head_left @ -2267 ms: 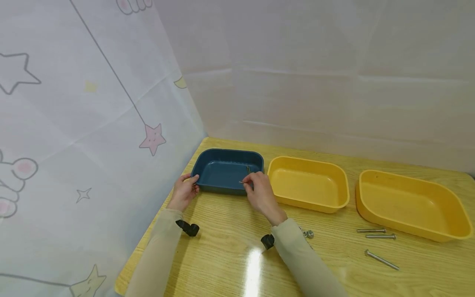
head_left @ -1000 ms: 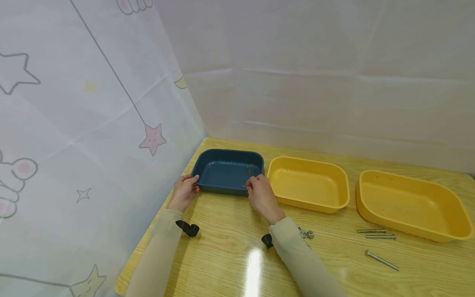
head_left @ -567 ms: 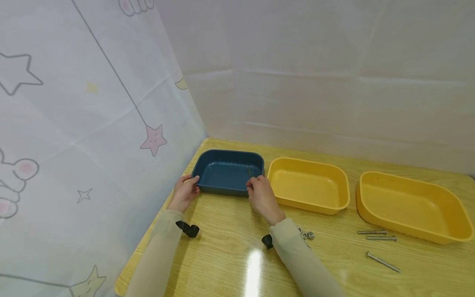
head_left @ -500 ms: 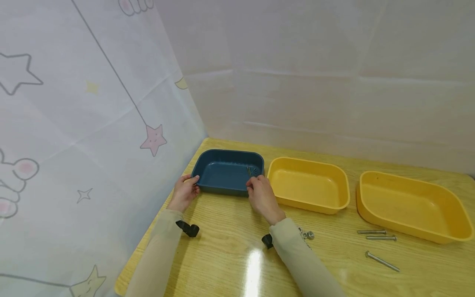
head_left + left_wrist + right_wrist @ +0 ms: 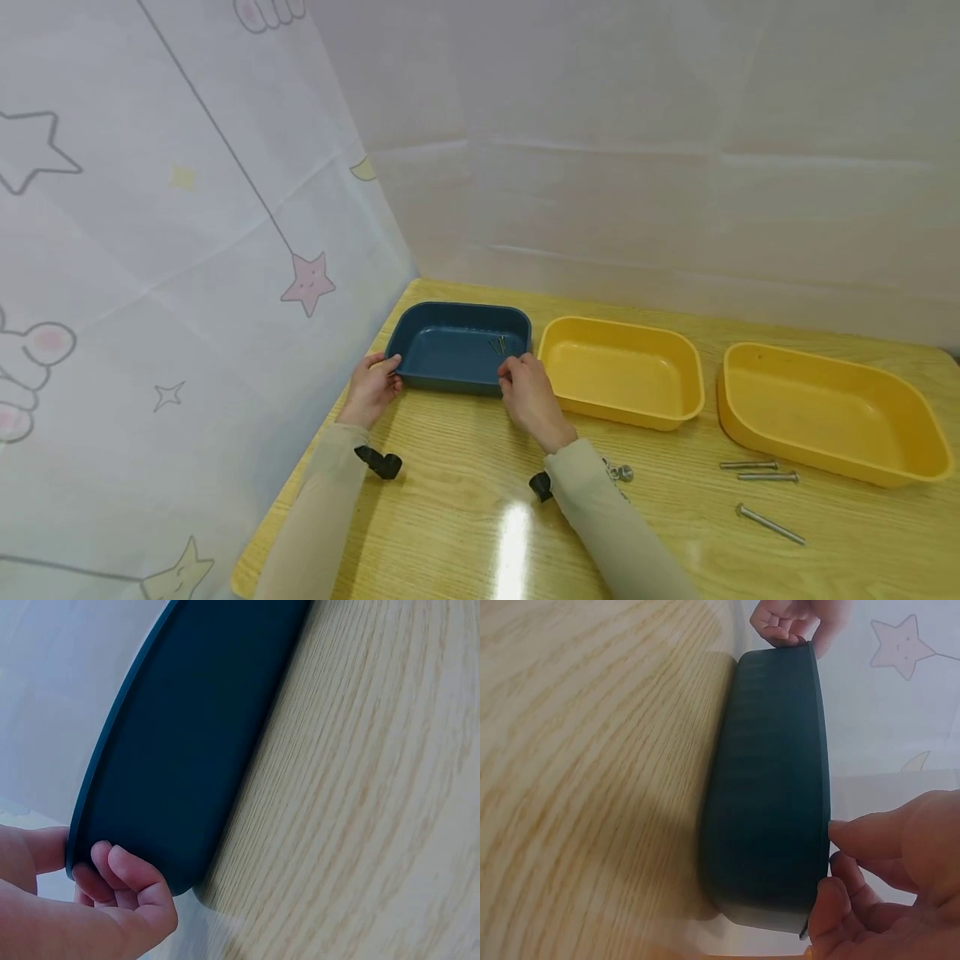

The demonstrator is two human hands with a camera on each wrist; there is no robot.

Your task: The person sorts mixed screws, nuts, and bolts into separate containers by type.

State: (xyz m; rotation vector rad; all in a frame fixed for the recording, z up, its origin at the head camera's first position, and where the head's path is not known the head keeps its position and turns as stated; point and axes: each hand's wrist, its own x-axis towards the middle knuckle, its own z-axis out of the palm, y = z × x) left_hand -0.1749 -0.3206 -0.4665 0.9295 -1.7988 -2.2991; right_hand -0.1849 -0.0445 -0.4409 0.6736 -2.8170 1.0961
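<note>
A dark blue plastic tray (image 5: 450, 386) stands at the left end of the wooden table. My left hand (image 5: 369, 389) grips its near left corner; in the left wrist view the thumb reaches the rim and the other fingers curl against the wall. At the near right corner my right hand (image 5: 531, 400) holds the rim, with thumb and fingertips at the edge in the right wrist view. Small thin screws (image 5: 502, 344) lie inside the tray near its right end, partly hidden behind the right hand. No screw shows between the right fingers.
Two yellow trays, a middle one (image 5: 615, 407) and a right one (image 5: 832, 462), stand to the right. Bolts (image 5: 771, 524) lie before the right tray. Metal nuts (image 5: 624, 472) sit beside the right sleeve, partly covered. A patterned cloth (image 5: 187, 333) hangs close on the left.
The right hand pinched a small screw over the blue tray earlier and has let it go. It moved slightly right to the rim. The screws inside have shifted; the left hand has stayed put.
</note>
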